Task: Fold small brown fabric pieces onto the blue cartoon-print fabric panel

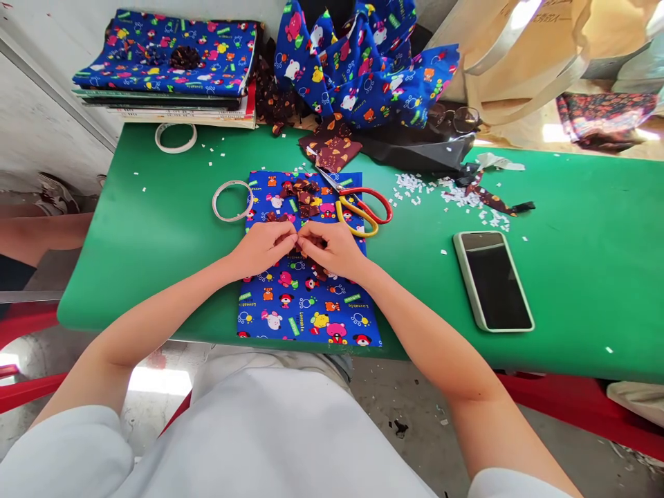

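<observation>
My left hand (pixel 266 245) and my right hand (pixel 332 249) meet fingertip to fingertip, both closed in a pinch. Brown patterned fabric (pixel 277 216) shows around the fingers; most of the piece between them is hidden. Beneath lies a blue cartoon-print cloth (pixel 301 311), spread flat. Small brown fabric scraps (pixel 306 197) rest on its upper part. Scissors with red and yellow handles (pixel 363 203) lie just beyond my right hand, partly on the cloth, blades pointing up and left. To the left of the cloth's upper edge, touching or nearly so, is a white tape roll (pixel 233 200).
The green table (pixel 415 277) bears a phone (pixel 492 280) at right and white paper bits (pixel 456 194). Another tape roll (pixel 176 137) lies near stacked books (pixel 181 114) topped with blue cloth. Crumpled blue fabric (pixel 357 69), glasses (pixel 464 119) and a paper bag (pixel 529 55) stand behind.
</observation>
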{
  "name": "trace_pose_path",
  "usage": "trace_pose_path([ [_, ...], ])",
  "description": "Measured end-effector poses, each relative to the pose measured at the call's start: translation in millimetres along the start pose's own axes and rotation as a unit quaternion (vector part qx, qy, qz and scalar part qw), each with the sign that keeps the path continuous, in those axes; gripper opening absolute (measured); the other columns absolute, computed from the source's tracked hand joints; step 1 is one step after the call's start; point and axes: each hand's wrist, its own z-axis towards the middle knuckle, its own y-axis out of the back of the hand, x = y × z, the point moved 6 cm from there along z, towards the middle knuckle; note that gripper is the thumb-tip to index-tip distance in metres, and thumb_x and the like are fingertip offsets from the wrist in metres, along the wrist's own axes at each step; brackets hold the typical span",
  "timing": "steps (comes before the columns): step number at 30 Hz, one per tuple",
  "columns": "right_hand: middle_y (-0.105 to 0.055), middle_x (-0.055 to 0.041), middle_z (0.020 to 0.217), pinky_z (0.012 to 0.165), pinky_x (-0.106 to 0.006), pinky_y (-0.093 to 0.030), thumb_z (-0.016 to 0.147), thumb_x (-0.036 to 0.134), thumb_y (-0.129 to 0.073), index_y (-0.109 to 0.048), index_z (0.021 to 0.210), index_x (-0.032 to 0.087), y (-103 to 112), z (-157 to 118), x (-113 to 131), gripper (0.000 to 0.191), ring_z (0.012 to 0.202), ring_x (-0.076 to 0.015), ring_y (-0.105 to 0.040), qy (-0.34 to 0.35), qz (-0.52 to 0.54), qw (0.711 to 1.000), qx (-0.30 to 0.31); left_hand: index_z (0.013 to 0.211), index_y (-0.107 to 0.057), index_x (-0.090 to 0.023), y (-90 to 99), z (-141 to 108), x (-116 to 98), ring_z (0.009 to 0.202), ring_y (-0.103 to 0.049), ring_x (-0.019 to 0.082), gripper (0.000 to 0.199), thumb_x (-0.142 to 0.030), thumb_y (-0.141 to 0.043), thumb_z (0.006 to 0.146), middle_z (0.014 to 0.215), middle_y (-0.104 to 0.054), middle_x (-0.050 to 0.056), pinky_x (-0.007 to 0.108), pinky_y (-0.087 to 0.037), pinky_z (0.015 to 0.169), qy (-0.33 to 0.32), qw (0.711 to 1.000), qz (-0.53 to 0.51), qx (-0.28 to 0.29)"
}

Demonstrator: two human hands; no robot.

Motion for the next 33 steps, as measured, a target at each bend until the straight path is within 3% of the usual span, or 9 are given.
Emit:
trace_pose_path([
  [7,-0.055,0.0039,0.052,0.049,-0.02,-0.034,0.078,0.019,-0.048,-0.053,0.069,0.017,0,0,2,0.01,0.045,-0.0068,-0.042,0.008,-0.003,1.0,-0.005,0.071,-0.053,-0.015,0.0,0,-1,0.058,-0.046,0.011,0.02,-0.022,-0.04,0.084,0.059,-0.052,-0.002,0.023,-0.034,0.059,-0.016,1.0,0.016,-0.01],
  [15,-0.057,0.0037,0.052,0.049,-0.021,-0.036,0.076,0.02,-0.049,-0.053,0.068,0.018,1,1,1,0.009,0.046,-0.0076,-0.046,-0.016,0.018,1.0,-0.002,0.067,-0.053,-0.015,2.4,-1,-3,0.053,-0.042,0.009,0.018,-0.021,-0.044,0.081,0.054,-0.048,-0.004,0.022,-0.031,0.056,0.008,1.0,-0.013,-0.023],
  [21,-0.057,0.0037,0.052,0.046,-0.021,-0.037,0.076,0.027,-0.053,-0.056,0.069,0.018,1,1,-10,0.011,0.045,-0.0086,-0.05,-0.093,0.16,0.983,-0.002,0.067,-0.053,-0.015,4.7,-2,0,0.05,-0.04,0.007,0.019,-0.024,-0.045,0.081,0.052,-0.046,-0.006,0.021,-0.03,0.053,0.046,0.996,-0.054,-0.048],
  [27,-0.052,0.0051,0.05,0.046,-0.021,-0.037,0.072,0.029,-0.06,-0.057,0.065,0.018,4,4,-13,0.013,0.044,-0.0068,-0.045,-0.118,0.272,0.955,-0.035,0.066,-0.053,-0.016,6.3,-2,3,0.049,-0.04,0.008,0.02,-0.026,-0.045,0.082,0.05,-0.046,-0.006,0.021,-0.029,0.051,0.063,0.994,-0.068,-0.062],
  [33,-0.051,0.005,0.051,0.044,-0.021,-0.034,0.069,0.035,-0.065,-0.057,0.064,0.019,10,3,-21,0.018,0.044,-0.0063,-0.041,-0.151,0.307,0.934,-0.104,0.066,-0.056,-0.015,2.7,-2,0,0.051,-0.041,0.007,0.016,-0.021,-0.049,0.078,0.054,-0.049,-0.005,0.021,-0.032,0.054,0.026,0.998,-0.041,-0.047],
])
